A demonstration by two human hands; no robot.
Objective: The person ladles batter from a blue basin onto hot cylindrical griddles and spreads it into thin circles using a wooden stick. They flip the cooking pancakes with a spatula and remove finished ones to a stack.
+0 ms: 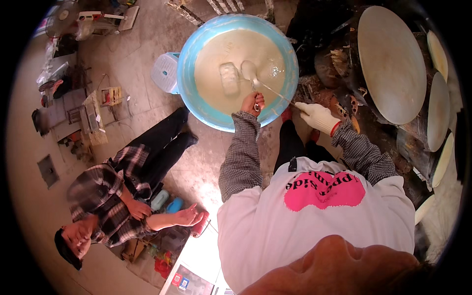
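A large blue round tub [184, 73] holds thick cream-coloured batter [214, 48]. My bare left hand [253, 102], over the tub's near side, is closed around a metal handle whose far end is not clear. My right hand [319, 117], in a white knitted glove with a red cuff, grips the long thin handle of a ladle [249, 70] at the tub's right rim. The ladle's bowl, coated in batter, lies at the middle of the tub, close to the metal handle's upper end. Left of it a rounded rectangular shape [229, 79] shows in the batter; what it is cannot be told.
Several round griddle plates [392, 64] stand along the right. A pale plastic stool [165, 72] is beside the tub's left side. A person in a checked shirt [107, 184] is at lower left, near a brightly lit counter [197, 254]. Slatted pieces [225, 5] lie beyond the tub.
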